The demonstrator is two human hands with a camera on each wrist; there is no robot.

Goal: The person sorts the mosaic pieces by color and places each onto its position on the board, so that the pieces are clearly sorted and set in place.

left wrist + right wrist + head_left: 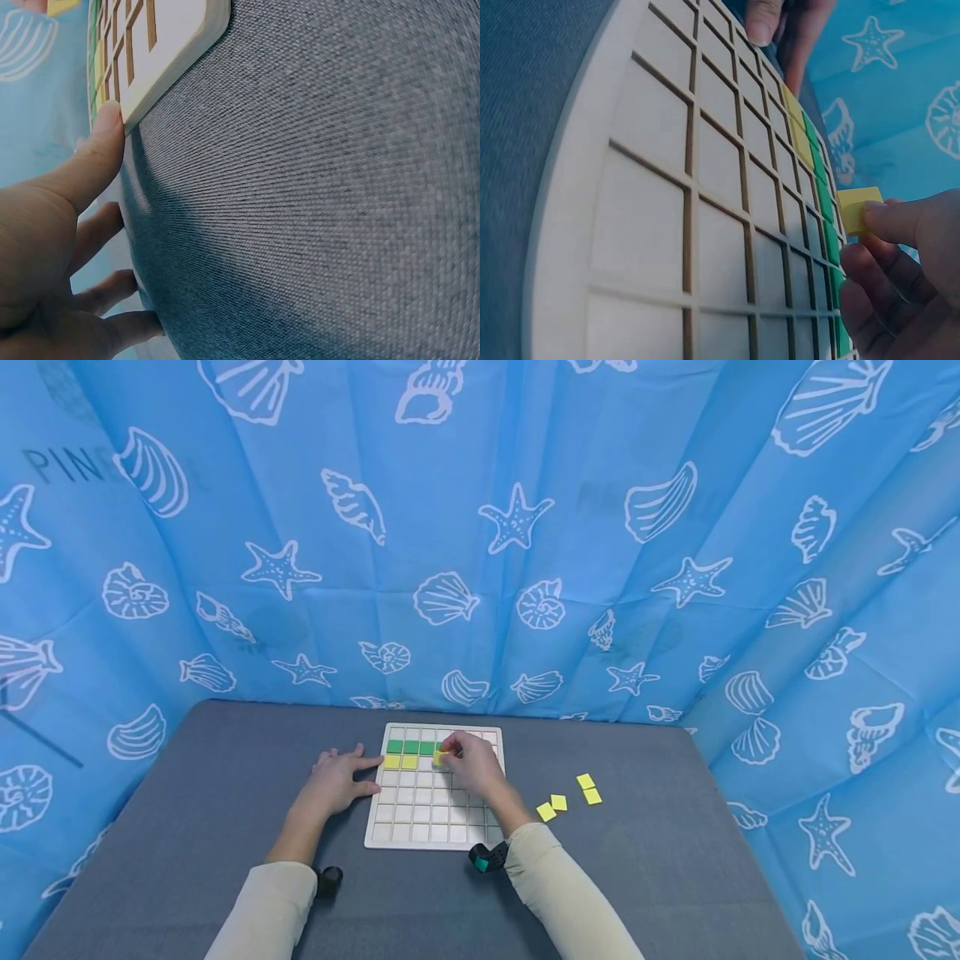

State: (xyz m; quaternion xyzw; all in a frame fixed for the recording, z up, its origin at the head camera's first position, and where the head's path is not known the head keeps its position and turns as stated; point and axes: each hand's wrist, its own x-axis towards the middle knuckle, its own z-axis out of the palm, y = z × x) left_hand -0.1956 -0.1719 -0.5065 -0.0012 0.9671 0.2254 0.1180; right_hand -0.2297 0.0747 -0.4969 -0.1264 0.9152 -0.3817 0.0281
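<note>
A white gridded board (pixel 381 841) lies on the table, its grid divided into square cells. Green square tiles (pixel 411 747) fill part of its second row, and two yellow tiles (pixel 400 762) sit side by side at the left of the row below. My right hand (pixel 474 766) pinches another yellow tile (pixel 853 211) between thumb and fingers, above the board near the green row. At the board's left edge rests my left hand (pixel 337 782), fingers spread, with the thumb (pixel 107 124) touching the rim in the left wrist view.
Several loose yellow tiles (pixel 547 812) lie on the grey table (pixel 637 877) to the right of the board. A blue curtain (pixel 480 652) with white shells and starfish hangs behind the table and along its sides. Each wrist wears a dark band (pixel 489 857).
</note>
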